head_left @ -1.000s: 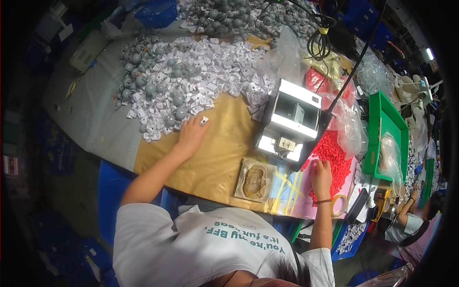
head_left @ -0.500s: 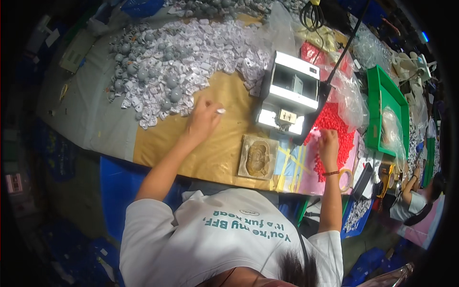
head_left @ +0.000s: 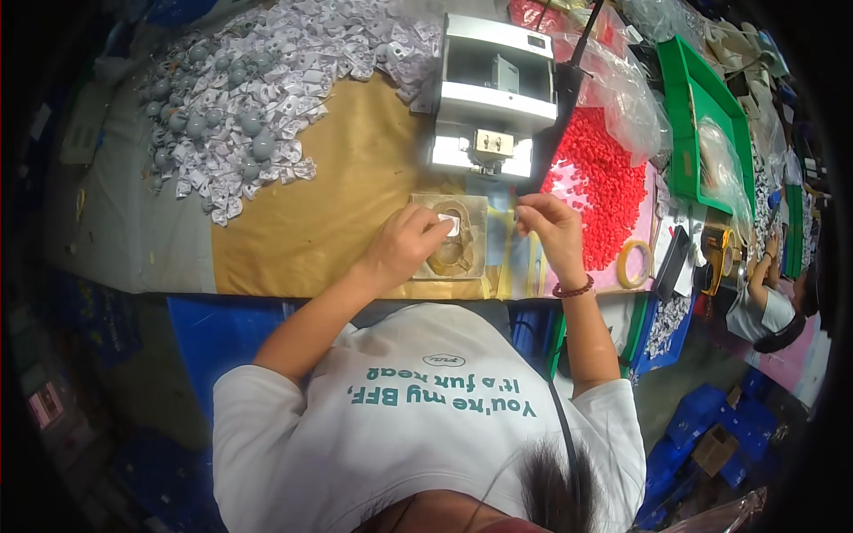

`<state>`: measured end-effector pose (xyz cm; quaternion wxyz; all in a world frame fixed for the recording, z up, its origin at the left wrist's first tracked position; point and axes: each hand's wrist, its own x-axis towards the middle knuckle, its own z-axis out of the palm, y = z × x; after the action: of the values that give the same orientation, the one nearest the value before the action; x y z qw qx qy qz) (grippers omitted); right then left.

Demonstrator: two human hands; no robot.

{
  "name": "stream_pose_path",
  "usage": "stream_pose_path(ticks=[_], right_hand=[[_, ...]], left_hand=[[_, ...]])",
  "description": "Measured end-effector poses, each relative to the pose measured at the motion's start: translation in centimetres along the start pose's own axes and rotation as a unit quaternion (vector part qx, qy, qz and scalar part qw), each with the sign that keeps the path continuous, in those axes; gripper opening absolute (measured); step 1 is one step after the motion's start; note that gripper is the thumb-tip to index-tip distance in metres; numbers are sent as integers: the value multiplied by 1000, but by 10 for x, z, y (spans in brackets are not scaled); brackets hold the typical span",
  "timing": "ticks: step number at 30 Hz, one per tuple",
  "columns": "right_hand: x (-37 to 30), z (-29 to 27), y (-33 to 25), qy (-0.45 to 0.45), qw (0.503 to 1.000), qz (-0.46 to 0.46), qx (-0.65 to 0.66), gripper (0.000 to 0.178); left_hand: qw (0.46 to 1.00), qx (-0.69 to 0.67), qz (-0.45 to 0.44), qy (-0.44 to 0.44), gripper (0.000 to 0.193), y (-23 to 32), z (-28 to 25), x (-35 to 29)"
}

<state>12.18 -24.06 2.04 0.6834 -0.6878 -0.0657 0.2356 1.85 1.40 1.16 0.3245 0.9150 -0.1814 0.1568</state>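
Observation:
My left hand pinches a small white plastic part over the hollow of a square, tan fixture block near the table's front edge. Whether the part rests in the hollow or is held just above it, I cannot tell. Just right of the block, my right hand has thumb and fingertips pressed together in a pinch. Whatever is between them is too small to make out. Beyond that hand spreads a heap of small red parts on a pink sheet.
Behind the block stands a white and black bench machine. A large pile of white parts, mixed with grey balls, covers the far left. To the right are a tape roll, a green tray and another person.
My left hand has come from the white pile to the fixture block with a white part. My right hand has moved left from the red heap toward the block. The view has shifted too.

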Motion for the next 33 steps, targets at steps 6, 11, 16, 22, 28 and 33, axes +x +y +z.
stream_pose_path(ticks=[6,11,16,22,28,33], right_hand=[[-4,19,11,-21,999,17,-18,11],[-6,28,14,-34,999,21,3,11],[-6,39,23,-38,995,-67,-60,13],[-7,46,18,-29,947,-228,-226,15],[1,70,17,-89,825,-408,-382,20],[1,73,22,-121,770,-439,-447,23]], left_hand=[[990,41,-23,-132,33,11,-7,5],[988,-24,16,-154,34,-10,-14,20],[987,-38,18,-154,34,-4,-2,21],[987,-2,-113,-117,38,3,4,12],[984,-49,-166,-42,49,2,8,0],[986,-31,-163,-6,46,-25,-24,-11]])
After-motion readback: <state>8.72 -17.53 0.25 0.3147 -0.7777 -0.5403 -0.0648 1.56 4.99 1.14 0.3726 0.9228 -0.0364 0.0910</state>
